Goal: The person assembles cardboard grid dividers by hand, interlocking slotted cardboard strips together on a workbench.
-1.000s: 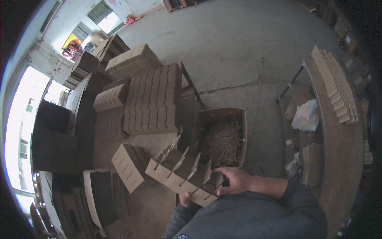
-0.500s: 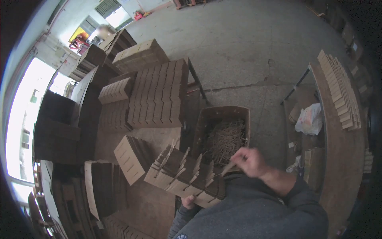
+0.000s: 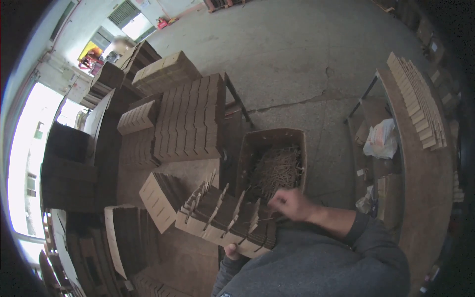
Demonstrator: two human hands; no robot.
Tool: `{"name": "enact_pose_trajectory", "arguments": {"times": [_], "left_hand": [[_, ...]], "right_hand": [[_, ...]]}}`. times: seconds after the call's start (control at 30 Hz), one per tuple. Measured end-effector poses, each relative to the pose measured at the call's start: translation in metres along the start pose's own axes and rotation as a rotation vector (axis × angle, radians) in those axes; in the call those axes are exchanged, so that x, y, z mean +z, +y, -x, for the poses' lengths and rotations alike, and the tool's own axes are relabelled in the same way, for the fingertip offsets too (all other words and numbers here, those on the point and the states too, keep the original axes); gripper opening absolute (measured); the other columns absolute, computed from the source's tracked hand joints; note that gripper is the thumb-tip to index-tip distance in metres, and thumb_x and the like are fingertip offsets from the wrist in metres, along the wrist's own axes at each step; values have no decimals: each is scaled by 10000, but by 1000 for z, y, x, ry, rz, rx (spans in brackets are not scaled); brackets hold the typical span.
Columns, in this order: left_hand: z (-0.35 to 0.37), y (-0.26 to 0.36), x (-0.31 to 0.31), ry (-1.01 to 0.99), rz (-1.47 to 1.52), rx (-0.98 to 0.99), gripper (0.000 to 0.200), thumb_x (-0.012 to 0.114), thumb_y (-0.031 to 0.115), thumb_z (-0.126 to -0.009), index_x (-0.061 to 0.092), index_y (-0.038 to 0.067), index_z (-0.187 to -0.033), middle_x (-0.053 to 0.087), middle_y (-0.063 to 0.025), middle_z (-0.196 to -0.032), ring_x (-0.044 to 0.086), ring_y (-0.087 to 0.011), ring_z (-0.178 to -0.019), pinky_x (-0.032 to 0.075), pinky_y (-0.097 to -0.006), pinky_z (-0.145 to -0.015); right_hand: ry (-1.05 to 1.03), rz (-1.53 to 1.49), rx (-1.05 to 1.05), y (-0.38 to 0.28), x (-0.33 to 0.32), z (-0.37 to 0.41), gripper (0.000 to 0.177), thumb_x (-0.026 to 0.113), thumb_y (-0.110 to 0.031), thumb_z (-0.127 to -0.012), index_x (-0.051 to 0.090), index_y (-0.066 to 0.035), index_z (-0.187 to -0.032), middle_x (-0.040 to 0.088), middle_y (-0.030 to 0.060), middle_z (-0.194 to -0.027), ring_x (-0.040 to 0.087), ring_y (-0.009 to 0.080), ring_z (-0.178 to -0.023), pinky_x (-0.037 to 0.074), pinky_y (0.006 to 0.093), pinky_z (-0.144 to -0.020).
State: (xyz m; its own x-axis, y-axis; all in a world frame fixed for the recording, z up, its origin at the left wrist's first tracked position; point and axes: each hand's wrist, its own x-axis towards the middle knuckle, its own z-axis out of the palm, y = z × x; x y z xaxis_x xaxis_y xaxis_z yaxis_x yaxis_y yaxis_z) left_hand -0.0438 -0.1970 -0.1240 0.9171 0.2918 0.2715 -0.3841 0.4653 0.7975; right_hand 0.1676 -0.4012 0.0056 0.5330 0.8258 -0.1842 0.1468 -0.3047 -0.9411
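A stack of slotted cardboard dividers [image 3: 225, 215] lies tilted against my body, with torn strips sticking up from its slots. My left hand [image 3: 231, 251] grips its lower edge, the thumb showing on the pale front face. My right hand [image 3: 292, 204] is near the stack's right end, fingers curled and slightly blurred. Whatever may be between those fingers is hidden. Beyond this hand stands an open carton [image 3: 303, 163] holding a heap of thin cardboard strips [image 3: 277, 171].
On the left table [image 3: 193, 171] are more divider stacks [image 3: 188, 119] and a leaning bundle [image 3: 159, 200]. A shelf table [image 3: 420, 188] on the right carries a row of cardboard pieces [image 3: 418, 101], with a white plastic bag [image 3: 381, 139] below. A person [image 3: 120, 45] is far back.
My right hand has moved left and down toward the stack; the pale strip seen in its fingers before no longer shows there. The left hand keeps its grip. The view has shifted slightly.
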Motion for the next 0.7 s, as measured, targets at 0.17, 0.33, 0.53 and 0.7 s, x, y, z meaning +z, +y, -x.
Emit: {"name": "enact_pose_trajectory", "arguments": {"times": [0.17, 0.33, 0.53, 0.7], "left_hand": [[-40, 42, 52, -38, 210, -11, 682, 640, 322, -852, 350, 63, -1412, 476, -180, -1389, 462, -364, -1272, 380, -574, -1031], [-12, 22, 20, 219, 50, -7, 929, 754, 458, -747, 300, 56, -1450, 491, -191, -1387, 495, -398, -1255, 427, -603, -1022], [-22, 45, 54, 304, -21, -105, 899, 727, 534, -760, 367, 48, -1425, 533, -174, -1355, 521, -394, -1231, 440, -589, -1016], [-23, 47, 52, 295, 66, -102, 881, 747, 539, -742, 412, 56, -1399, 570, -158, -1334, 555, -388, -1212, 455, -582, -1010]], "right_hand": [[227, 140, -60, -3, -30, -8, 504, 487, -453, -987, 561, -8, -1212, 667, 110, -790, 620, 209, -648, 493, 330, -559], [17, 118, -281, -37, 11, -8, 705, 457, -593, -886, 505, 8, -1251, 662, 181, -929, 662, 269, -753, 554, 352, -603], [153, -145, -205, -38, 13, -7, 194, 625, -248, -967, 669, -59, -966, 676, 54, -751, 588, 122, -553, 462, 254, -460], [362, 46, -74, -13, -27, -19, 281, 507, -289, -1024, 650, -48, -1036, 631, 52, -734, 549, 142, -555, 431, 270, -479]]}}
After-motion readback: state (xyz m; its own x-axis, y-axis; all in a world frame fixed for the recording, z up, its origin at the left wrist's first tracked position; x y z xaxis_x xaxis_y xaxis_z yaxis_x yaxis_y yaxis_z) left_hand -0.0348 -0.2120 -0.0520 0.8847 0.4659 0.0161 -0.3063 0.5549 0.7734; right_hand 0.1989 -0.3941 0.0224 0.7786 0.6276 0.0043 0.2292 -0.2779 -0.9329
